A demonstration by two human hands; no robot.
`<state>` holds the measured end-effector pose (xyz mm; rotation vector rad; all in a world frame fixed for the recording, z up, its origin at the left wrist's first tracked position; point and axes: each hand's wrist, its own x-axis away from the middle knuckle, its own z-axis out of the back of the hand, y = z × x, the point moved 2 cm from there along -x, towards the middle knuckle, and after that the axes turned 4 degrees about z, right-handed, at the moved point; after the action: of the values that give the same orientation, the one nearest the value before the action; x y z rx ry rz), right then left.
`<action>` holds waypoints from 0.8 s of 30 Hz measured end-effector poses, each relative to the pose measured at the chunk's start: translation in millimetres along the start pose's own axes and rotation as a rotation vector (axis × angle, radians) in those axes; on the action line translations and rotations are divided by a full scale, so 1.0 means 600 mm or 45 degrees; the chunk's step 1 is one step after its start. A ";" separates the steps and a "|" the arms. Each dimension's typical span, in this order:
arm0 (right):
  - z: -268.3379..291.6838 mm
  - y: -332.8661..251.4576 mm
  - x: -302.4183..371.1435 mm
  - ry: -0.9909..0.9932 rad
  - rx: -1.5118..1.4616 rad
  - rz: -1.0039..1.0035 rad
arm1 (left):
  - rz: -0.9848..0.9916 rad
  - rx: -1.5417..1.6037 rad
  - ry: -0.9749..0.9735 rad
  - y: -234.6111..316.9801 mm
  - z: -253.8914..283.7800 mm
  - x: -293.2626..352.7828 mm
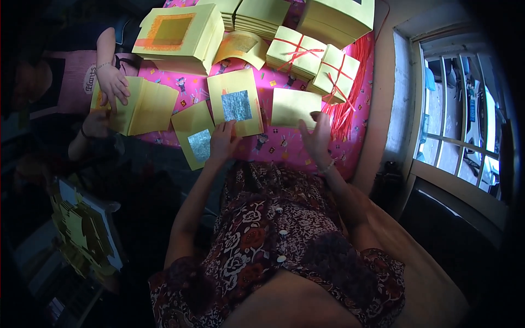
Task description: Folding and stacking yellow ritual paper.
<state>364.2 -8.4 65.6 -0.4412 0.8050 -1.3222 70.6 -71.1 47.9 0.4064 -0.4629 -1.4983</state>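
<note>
Silver-square paper (pixel 237 105): yellow sheet on the bench (pixel 257 148) at 11 o'clock from the middle of view, just ahead of the left hand; a second such sheet (pixel 198 143) lies partly under it at 10 o'clock.
Left hand (pixel 224 141): fingers slightly bent, touching the sheet's near edge; cannot tell whether it grips.
Right hand (pixel 317 139): half open, thumb and fingers apart, beside the plain yellow block (pixel 295 106) at 1 o'clock; cannot tell whether it touches.
Lettering: on the pink apron (pixel 71 82) of a co-worker at 10 o'clock, whose hands rest on yellow paper (pixel 150 106).
Bundles: two yellow bundles (pixel 295 52), tied with red string, at 1 o'clock; loose red strings (pixel 345 119) at 2.
Edges: the bench's near edge meets the patterned dress (pixel 273 218); pink cover shows between the hands.
</note>
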 end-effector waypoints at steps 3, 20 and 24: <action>-0.036 -0.069 -0.009 -0.296 0.097 0.243 | -0.100 -0.075 -0.031 -0.016 0.006 0.003; -0.217 -0.120 -0.049 -1.252 0.471 0.821 | -0.305 0.036 -0.098 -0.051 0.022 -0.023; -0.223 -0.110 -0.080 -1.510 0.360 0.705 | -0.313 0.095 -0.295 -0.061 0.029 -0.046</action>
<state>219.7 43.4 36.1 -0.6101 -0.2576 -0.4624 30.1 -44.7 42.0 0.3589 -0.6721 -1.7808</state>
